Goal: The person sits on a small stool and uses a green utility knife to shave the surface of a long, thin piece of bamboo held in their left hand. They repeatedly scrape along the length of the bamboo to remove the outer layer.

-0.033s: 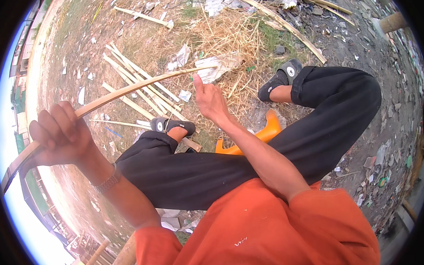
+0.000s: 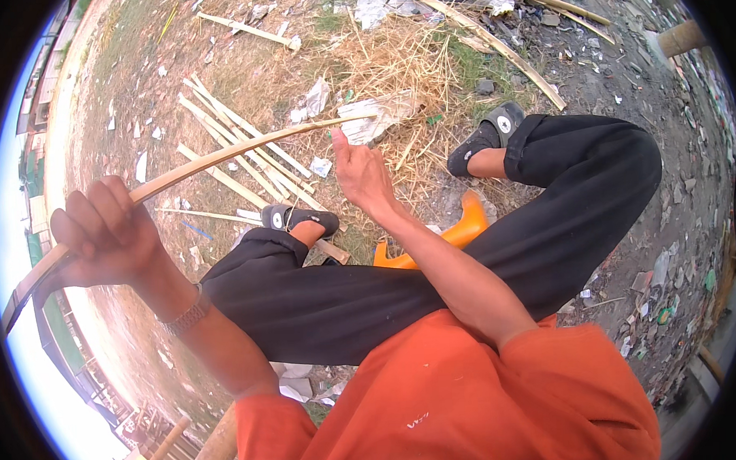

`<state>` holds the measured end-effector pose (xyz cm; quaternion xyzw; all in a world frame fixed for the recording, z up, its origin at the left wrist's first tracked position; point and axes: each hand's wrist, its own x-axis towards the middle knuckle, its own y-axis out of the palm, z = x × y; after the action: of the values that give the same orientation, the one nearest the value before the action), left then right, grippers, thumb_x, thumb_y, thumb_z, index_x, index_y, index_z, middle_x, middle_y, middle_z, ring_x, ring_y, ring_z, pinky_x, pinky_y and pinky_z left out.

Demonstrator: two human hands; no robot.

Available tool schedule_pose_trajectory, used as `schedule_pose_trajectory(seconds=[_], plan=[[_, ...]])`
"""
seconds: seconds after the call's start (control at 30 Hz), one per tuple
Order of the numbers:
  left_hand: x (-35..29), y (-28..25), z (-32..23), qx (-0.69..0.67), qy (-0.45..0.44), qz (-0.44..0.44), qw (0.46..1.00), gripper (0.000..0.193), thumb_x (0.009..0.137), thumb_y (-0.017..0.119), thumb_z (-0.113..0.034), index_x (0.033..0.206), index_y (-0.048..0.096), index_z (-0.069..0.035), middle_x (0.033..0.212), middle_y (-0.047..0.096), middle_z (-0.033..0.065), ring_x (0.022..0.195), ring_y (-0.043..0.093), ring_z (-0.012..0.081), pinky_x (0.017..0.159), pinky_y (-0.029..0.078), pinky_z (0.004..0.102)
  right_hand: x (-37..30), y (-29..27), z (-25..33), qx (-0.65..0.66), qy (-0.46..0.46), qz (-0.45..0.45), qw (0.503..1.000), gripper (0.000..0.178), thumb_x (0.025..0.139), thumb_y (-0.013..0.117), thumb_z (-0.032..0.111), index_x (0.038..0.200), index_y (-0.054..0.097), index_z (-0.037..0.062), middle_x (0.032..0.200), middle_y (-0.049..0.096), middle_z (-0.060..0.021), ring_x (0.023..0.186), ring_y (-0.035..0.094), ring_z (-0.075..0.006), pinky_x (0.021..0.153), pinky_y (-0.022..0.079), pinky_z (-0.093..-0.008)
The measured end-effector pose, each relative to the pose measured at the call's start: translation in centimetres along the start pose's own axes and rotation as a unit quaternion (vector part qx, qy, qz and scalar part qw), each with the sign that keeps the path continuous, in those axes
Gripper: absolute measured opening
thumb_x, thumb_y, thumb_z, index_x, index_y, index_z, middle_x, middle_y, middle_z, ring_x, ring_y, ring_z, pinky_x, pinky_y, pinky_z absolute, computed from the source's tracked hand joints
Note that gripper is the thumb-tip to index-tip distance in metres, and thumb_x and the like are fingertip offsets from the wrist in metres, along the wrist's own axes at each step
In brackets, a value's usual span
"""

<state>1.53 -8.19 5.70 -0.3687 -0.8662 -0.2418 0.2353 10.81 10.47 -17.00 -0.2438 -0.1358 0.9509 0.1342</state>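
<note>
My left hand (image 2: pixel 109 231) is wrapped round a long, pale bamboo strip (image 2: pixel 207 160), which curves up and away to the right. Its near end passes behind the hand to the left rim. My right hand (image 2: pixel 362 175) is near the strip's thin far end, with one digit raised and its tip at or just below the strip. Whether they touch I cannot tell. The other right-hand fingers are curled in, and their inside is hidden.
Several split bamboo strips (image 2: pixel 239 137) lie beyond my left foot. An orange curved object (image 2: pixel 465 222) lies between my legs, partly covered by my right forearm. Straw shavings (image 2: pixel 415 58) and a long slat (image 2: pixel 491 43) lie ahead; litter is scattered on the right.
My right hand has shifted very slightly to the left along the strip. My left hand and the strip look unmoved.
</note>
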Motion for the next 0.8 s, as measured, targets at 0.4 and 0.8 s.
schedule_pose_trajectory(seconds=[0.4, 0.8], plan=[[-0.4, 1.7, 0.4, -0.025, 0.013, -0.116, 0.993, 0.071, 0.063, 0.039, -0.088, 0.054, 0.025, -0.018, 0.051, 0.02, -0.0057, 0.046, 0.017, 0.008, 0.048, 0.015, 0.0262, 2.1, 1.1, -3.5, -0.013, 0.021, -0.046, 0.999, 0.075, 0.096, 0.024, 0.052, 0.07, 0.063, -0.0069, 0.066, 0.057, -0.033, 0.069, 0.059, -0.0479, 0.071, 0.047, -0.0521], [0.3, 2.5, 0.9, -0.02, 0.034, -0.128, 0.991, 0.071, 0.063, 0.034, -0.089, 0.057, 0.024, -0.018, 0.052, 0.018, -0.0053, 0.047, 0.015, 0.0081, 0.047, 0.015, 0.026, 1.2, 2.0, -2.3, 0.037, -0.021, -0.068, 0.997, 0.078, 0.096, 0.025, 0.054, 0.062, 0.059, -0.0077, 0.059, 0.053, -0.0321, 0.061, 0.057, -0.0457, 0.066, 0.045, -0.0518]])
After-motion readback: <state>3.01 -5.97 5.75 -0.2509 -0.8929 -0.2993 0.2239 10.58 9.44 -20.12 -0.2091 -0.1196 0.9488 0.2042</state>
